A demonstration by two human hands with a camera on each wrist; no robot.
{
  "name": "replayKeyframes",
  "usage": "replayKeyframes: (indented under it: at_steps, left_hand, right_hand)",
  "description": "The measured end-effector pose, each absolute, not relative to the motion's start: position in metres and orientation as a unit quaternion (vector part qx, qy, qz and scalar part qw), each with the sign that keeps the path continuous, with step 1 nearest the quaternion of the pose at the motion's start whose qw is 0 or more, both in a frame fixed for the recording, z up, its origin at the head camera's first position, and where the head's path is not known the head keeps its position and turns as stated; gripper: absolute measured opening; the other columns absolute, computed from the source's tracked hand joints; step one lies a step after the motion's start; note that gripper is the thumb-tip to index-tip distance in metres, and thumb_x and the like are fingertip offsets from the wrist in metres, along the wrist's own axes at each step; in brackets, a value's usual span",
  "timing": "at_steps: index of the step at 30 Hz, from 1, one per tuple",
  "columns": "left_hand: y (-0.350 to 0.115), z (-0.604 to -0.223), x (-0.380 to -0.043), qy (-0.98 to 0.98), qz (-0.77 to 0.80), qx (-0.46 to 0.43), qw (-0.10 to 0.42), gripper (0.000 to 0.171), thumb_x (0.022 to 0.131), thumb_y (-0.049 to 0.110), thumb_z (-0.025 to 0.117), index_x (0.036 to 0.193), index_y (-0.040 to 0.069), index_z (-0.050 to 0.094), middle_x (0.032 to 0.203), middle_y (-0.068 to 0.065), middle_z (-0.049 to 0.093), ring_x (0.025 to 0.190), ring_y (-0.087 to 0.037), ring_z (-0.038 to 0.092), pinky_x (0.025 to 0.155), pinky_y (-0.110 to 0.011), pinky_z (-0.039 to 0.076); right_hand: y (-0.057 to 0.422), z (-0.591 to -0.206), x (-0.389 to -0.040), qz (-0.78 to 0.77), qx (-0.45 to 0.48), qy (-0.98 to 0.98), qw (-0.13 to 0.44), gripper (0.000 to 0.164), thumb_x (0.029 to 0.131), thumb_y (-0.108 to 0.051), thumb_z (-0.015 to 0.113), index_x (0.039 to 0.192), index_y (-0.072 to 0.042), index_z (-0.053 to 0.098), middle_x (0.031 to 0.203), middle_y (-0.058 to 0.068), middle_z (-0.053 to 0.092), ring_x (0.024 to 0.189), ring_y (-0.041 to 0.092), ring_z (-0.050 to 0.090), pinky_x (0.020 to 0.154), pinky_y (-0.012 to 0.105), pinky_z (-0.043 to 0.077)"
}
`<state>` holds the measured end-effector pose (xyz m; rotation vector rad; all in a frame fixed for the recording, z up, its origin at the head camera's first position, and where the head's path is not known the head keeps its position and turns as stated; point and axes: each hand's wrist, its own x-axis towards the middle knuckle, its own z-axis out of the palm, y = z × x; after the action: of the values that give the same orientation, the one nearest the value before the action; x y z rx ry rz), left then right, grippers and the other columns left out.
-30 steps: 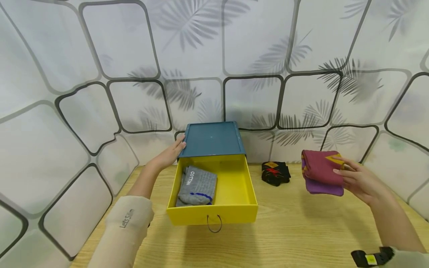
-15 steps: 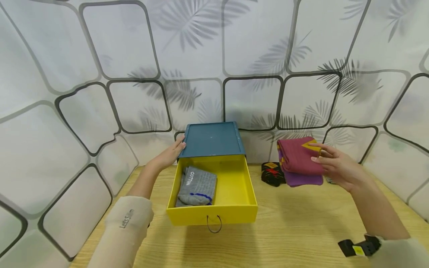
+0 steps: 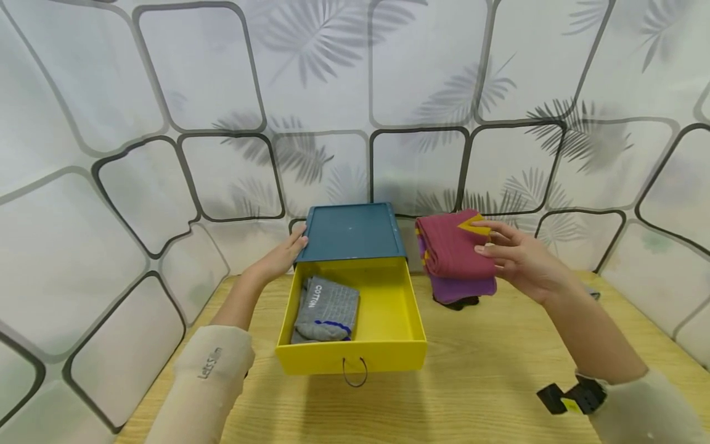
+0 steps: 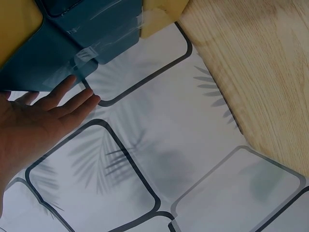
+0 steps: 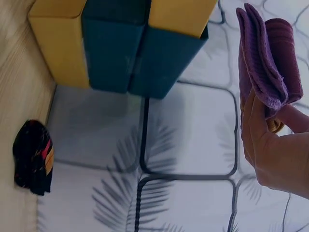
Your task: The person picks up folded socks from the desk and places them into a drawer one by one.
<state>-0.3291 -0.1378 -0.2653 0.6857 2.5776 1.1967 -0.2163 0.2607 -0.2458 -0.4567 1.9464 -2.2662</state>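
My right hand (image 3: 524, 262) pinches folded maroon-and-purple socks (image 3: 455, 246) by their right edge, fingers and thumb on either side of a yellow patch. The socks hang in the air right of a blue drawer box (image 3: 355, 231). Its yellow drawer (image 3: 391, 308) is pulled out toward me, with folded grey socks (image 3: 327, 308) marked COTTON in its left half. My left hand (image 3: 280, 254) rests with straight fingers against the box's left side. In the right wrist view, purple layers (image 5: 258, 58) of the held socks show above my fingers.
Black patterned socks (image 5: 34, 157) lie on the wooden table (image 3: 355, 413), mostly hidden under the held socks in the head view. A lower yellow drawer (image 5: 58, 41) shows in the right wrist view. A small grey thing (image 3: 593, 293) lies behind my right forearm. Patterned sheeting (image 3: 421, 68) surrounds the table.
My right hand has carried the maroon-and-purple socks left and slightly up toward the drawer box, passing in front of the black socks. My left hand and the drawer have stayed put.
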Motion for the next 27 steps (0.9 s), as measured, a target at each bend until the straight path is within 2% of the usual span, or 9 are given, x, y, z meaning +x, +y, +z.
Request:
replayKeyframes:
  at_steps: [8, 14, 22, 27]
  left_hand:
    - [-0.138, -0.265, -0.330, 0.877, 0.406, 0.233, 0.108, 0.054, 0.104, 0.030, 0.016, 0.148, 0.007, -0.005, 0.150, -0.020, -0.005, 0.135, -0.038, -0.001, 0.105, -0.054, 0.005]
    - [-0.138, -0.266, -0.330, 0.878, 0.404, 0.231, 0.110, 0.054, 0.104, 0.029, 0.016, 0.148, 0.007, -0.005, 0.150, -0.021, -0.004, 0.135, -0.038, -0.001, 0.105, -0.054, 0.005]
    - [-0.139, -0.268, -0.330, 0.878, 0.402, 0.232, 0.112, 0.054, 0.104, 0.029, 0.016, 0.148, 0.007, -0.006, 0.150, -0.022, -0.001, 0.135, -0.038, 0.001, 0.106, -0.053, 0.005]
    - [-0.139, -0.266, -0.330, 0.881, 0.399, 0.230, 0.109, 0.054, 0.103, 0.030, 0.015, 0.148, 0.007, -0.006, 0.150, -0.021, -0.004, 0.135, -0.038, 0.000, 0.106, -0.053, 0.005]
  right_hand:
    - [0.212, -0.232, -0.207, -0.735, -0.145, 0.658, 0.076, 0.027, 0.091, -0.003, 0.056, 0.115, -0.017, 0.057, 0.121, 0.010, 0.040, 0.098, 0.018, 0.054, 0.077, 0.027, 0.049]
    - [0.179, -0.234, -0.207, -0.714, -0.139, 0.681, 0.078, 0.031, 0.088, -0.001, 0.059, 0.117, -0.012, 0.054, 0.125, 0.016, 0.037, 0.102, 0.025, 0.054, 0.078, 0.034, 0.050]
    - [0.155, -0.240, -0.211, -0.686, -0.151, 0.708, 0.073, 0.039, 0.087, 0.004, 0.059, 0.124, 0.001, 0.048, 0.131, 0.020, 0.034, 0.106, 0.032, 0.052, 0.082, 0.038, 0.049]
    - [0.147, -0.245, -0.212, -0.658, -0.161, 0.732, 0.075, 0.039, 0.086, 0.002, 0.060, 0.124, 0.000, 0.051, 0.123, 0.019, 0.040, 0.103, 0.031, 0.051, 0.082, 0.039, 0.049]
